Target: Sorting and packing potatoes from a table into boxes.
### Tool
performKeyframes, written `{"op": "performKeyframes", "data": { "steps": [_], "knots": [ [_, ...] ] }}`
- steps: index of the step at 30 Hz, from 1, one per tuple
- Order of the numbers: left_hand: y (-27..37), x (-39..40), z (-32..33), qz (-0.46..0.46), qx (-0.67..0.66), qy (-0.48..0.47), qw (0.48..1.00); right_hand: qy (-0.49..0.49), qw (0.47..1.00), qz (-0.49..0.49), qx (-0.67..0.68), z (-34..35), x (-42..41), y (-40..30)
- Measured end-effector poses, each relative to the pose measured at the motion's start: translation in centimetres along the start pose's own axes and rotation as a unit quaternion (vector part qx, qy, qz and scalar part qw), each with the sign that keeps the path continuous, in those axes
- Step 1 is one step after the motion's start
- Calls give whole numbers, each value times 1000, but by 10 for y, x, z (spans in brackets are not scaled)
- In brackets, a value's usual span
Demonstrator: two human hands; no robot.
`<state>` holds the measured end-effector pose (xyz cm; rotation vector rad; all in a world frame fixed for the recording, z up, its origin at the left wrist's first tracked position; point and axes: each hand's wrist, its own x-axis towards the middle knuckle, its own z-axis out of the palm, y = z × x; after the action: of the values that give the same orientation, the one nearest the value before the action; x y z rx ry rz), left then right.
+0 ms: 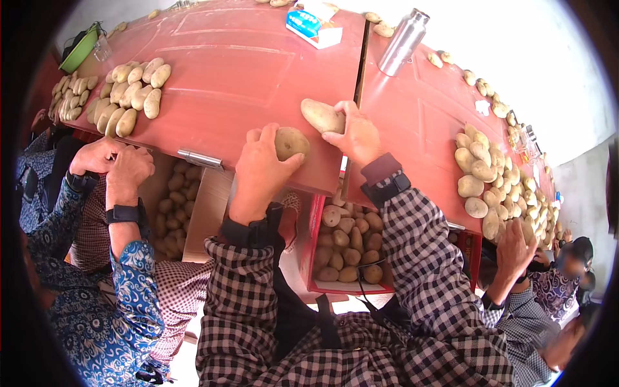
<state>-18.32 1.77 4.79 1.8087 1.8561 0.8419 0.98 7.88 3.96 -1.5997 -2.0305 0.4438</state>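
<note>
My left hand (263,169) grips a round-looking potato (292,143), seen end-on, near the front edge of the red table (227,72). Farther forward and to the right, my right hand (358,133) holds a long, pale potato (319,116) by its right end. The two potatoes are apart. Below the table edge, between my forearms, a red-edged box (309,251) holds many potatoes (350,242). Whether the potatoes in my hands touch the tabletop, I cannot tell.
Rows of potatoes (130,92) lie on the left; a larger pile (483,164) lies right. A steel bottle (404,43) and a white-and-blue carton (314,26) stand at the back. A co-worker's hands (121,162) are close on the left, beside a cardboard box (205,213). Another person's hand (515,249) is right.
</note>
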Motion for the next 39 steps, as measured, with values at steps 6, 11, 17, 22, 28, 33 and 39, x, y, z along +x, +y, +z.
{"op": "performKeyframes", "data": {
  "steps": [6,11,17,22,28,33,39],
  "knots": [
    [-1,-3,3,13,-13,19,1000,-45,994,-104,-2,14,9,-17],
    [-2,-6,2,-1,-28,22,999,-88,991,-101,12,13,11,-18],
    [-1,-9,9,19,-6,36,999,-80,990,-108,34,12,10,-14],
    [-18,-5,14,157,38,95,982,79,975,-201,57,3,-26,-20],
    [-45,8,26,128,43,106,985,71,967,-151,194,-10,-179,-9],
    [-69,33,33,148,66,128,979,-15,935,195,295,-6,-269,29],
    [-75,42,35,192,65,173,964,304,814,227,441,-44,-282,83]
  ]
}}
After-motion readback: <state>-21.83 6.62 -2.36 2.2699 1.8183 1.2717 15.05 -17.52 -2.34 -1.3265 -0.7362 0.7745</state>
